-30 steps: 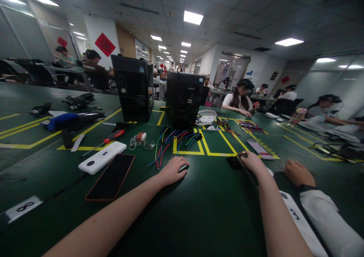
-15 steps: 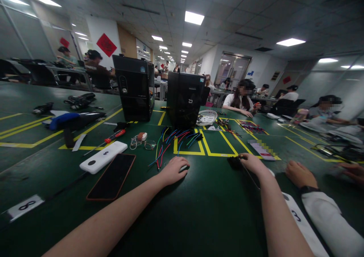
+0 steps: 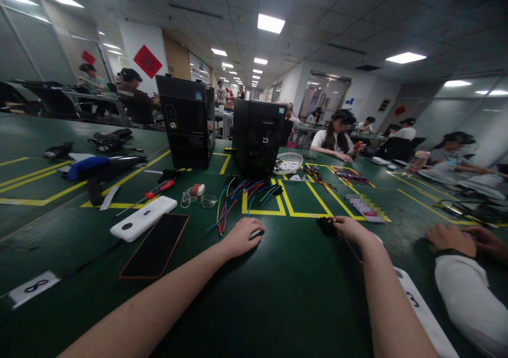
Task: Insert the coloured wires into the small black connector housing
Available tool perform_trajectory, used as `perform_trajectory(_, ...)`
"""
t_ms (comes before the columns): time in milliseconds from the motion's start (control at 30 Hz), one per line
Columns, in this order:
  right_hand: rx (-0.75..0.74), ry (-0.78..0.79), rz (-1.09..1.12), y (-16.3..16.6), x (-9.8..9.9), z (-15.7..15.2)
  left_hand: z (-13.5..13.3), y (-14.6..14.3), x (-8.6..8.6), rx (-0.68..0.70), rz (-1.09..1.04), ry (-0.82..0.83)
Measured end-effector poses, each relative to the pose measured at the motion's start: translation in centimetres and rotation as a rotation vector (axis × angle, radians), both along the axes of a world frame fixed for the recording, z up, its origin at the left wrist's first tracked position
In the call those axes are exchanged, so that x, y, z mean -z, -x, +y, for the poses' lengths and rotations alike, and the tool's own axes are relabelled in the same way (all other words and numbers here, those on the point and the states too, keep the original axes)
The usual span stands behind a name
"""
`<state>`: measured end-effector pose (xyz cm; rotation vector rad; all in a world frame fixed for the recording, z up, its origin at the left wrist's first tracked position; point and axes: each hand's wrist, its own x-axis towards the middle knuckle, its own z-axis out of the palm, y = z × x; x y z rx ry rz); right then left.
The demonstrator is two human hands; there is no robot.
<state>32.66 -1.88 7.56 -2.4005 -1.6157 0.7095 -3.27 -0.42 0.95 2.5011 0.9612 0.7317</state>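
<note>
My left hand [image 3: 244, 232] rests on the green table, its fingers curled round a small greyish object [image 3: 256, 233] that is mostly hidden. Just beyond it lie several red, blue, green and yellow wires [image 3: 226, 210]. On the right, my right hand [image 3: 349, 227] pinches the edge of a small black piece [image 3: 326, 226] lying low over the table. A thin line, perhaps a cord, passes under that wrist. What the black piece is cannot be made out.
Two black computer towers [image 3: 186, 128] [image 3: 256, 136] stand beyond the wires. Left are a phone [image 3: 156, 247], a white power bank [image 3: 143, 218], a screwdriver [image 3: 159, 189] and glasses [image 3: 208, 201]. A white basket [image 3: 288, 163] sits further back. A co-worker's hand [image 3: 452, 239] is at the right.
The co-worker's hand and white sleeve beside my right arm have moved to the right, away from it. My right hand has shifted slightly left. My left hand stays nearly still.
</note>
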Motion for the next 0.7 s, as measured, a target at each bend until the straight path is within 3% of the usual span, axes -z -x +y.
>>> perform_trajectory(100,0.001,-0.003,0.008,-0.2,0.3,0.1,0.1,0.0,0.1,0.002,0.000,0.003)
perform_trajectory(267,0.043,-0.125,-0.188,-0.4,-0.5,0.1,0.0,0.0,0.0,0.001,0.004,0.003)
perform_trajectory(433,0.011,-0.072,-0.063,0.2,-1.1,-0.4,0.1,0.0,0.0,-0.001,0.021,-0.009)
perform_trajectory(700,-0.052,0.021,0.061,-0.4,0.0,-0.2,0.0,0.0,-0.1,-0.005,0.029,-0.006)
